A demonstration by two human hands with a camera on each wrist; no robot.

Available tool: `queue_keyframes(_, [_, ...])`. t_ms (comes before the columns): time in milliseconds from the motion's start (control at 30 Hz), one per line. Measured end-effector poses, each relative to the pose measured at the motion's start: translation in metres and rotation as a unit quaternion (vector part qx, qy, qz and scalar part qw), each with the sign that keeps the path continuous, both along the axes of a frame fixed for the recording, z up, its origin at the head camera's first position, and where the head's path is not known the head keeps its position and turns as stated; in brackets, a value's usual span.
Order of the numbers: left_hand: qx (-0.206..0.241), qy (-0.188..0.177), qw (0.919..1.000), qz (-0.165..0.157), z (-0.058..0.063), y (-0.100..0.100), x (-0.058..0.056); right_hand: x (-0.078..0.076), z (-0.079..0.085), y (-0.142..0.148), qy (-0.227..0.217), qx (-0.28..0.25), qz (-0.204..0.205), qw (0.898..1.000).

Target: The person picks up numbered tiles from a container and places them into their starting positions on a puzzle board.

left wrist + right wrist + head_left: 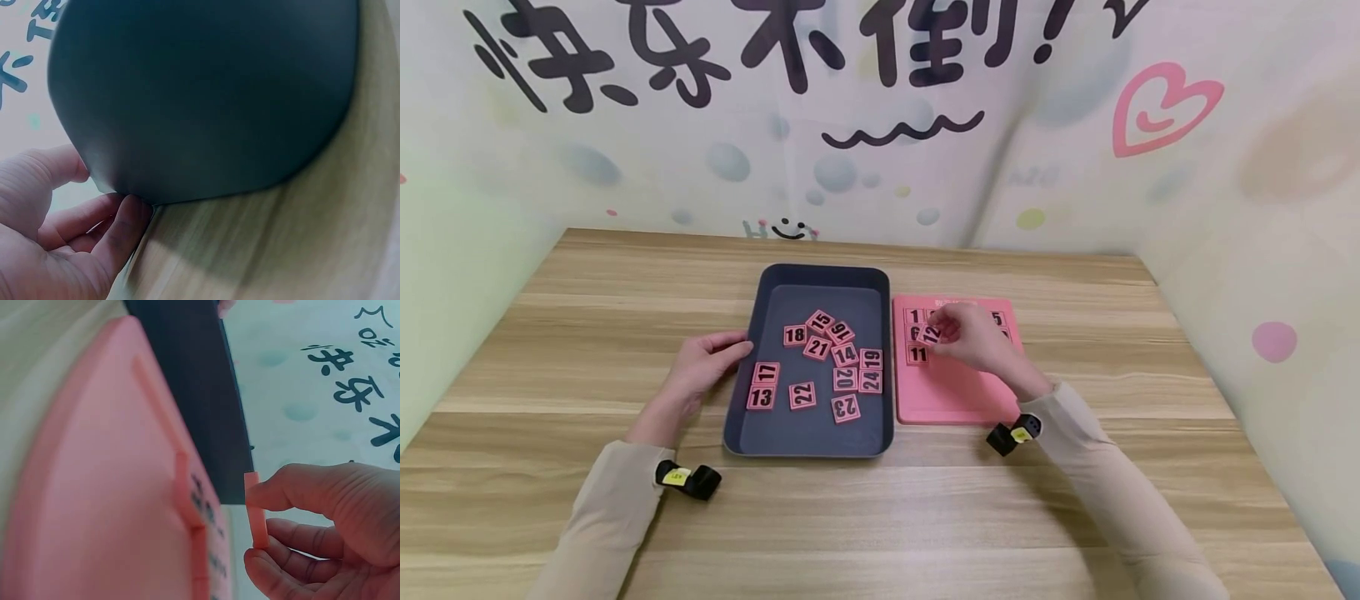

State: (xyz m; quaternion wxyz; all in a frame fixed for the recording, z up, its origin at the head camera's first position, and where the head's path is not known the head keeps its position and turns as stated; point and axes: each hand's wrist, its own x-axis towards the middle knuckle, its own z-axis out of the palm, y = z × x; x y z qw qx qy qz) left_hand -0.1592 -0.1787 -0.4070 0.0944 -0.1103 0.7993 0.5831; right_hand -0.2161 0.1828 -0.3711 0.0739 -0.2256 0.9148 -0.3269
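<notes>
In the head view, my right hand (976, 337) pinches a pink number tile marked 12 (929, 335) between thumb and fingers, tilted above the pink board (947, 393). The right wrist view shows that tile (255, 515) edge-on, apart from the board. On the board, tiles stand in rows at the top; tile 11 (917, 355) lies just left of the hand, which hides some of the others. My left hand (696, 367) holds the left rim of the dark tray (805, 444) with thumb and fingers. From the left wrist, the tray's outer side (212, 106) fills much of the view.
Several loose number tiles lie in the tray, such as 22 (802, 395) and 23 (846, 408), turned various ways. The tray and board stand side by side on a wooden table (850, 533). A printed wall covering (662, 167) rises behind the table.
</notes>
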Motion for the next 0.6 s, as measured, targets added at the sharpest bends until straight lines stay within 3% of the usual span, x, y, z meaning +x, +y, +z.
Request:
queue_keyframes(267, [0.002,-0.002,1.0000,0.000,-0.001,0.000,-0.001,0.010,-0.010,0.012,-0.017,0.026,-0.029,0.999])
queue_keyframes(600, [0.004,-0.009,1.0000,0.000,-0.001,0.000,-0.001,0.017,-0.020,0.018,-0.023,0.015,-0.050,0.998])
